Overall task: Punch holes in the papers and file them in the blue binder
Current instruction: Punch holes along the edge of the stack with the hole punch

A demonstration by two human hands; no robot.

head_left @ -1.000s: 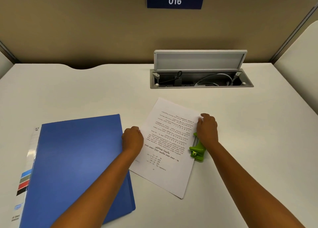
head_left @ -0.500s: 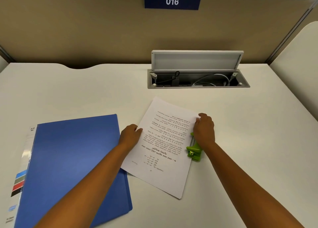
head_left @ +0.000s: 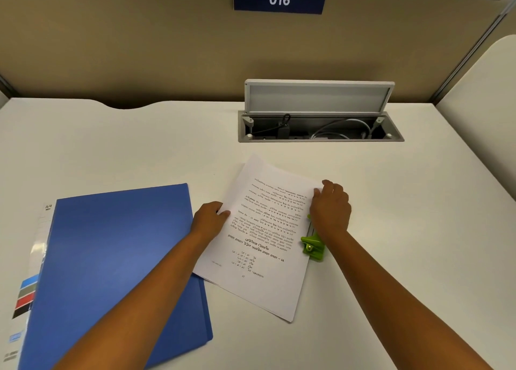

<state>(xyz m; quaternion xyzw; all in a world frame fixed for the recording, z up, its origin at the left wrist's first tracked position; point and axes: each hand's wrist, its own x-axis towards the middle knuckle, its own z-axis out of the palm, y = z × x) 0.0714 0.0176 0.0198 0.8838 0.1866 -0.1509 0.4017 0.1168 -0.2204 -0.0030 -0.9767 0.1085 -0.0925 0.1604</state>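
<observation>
The cable box [head_left: 321,139], sunk in the desk [head_left: 139,146] with its lid [head_left: 318,97] standing open, is holding a dark plug with a black lead at its left and coiled pale cables toward its right. The binder [head_left: 117,258] is lying shut on the desk's left, coloured tabs showing along its left edge; what it is holding cannot be seen.

The papers [head_left: 259,247] are lying at a slant in the middle of the desk, text upside down to the viewer, their lower left corner overlapping the binder's right edge. The left hand [head_left: 209,221] is pinching the papers' left edge, thumb on top. The right hand [head_left: 331,210] is pressing down on the green punch [head_left: 312,247], fingers curled over it and reaching onto the sheet; the punch is sitting over the papers' right edge, only its near end showing.

Compared with half a second ago, the left hand is gripping the papers' edge more firmly, the thumb now lying further over the sheet. The papers, punch and binder are sitting much as before, and the right hand is staying on the punch.
</observation>
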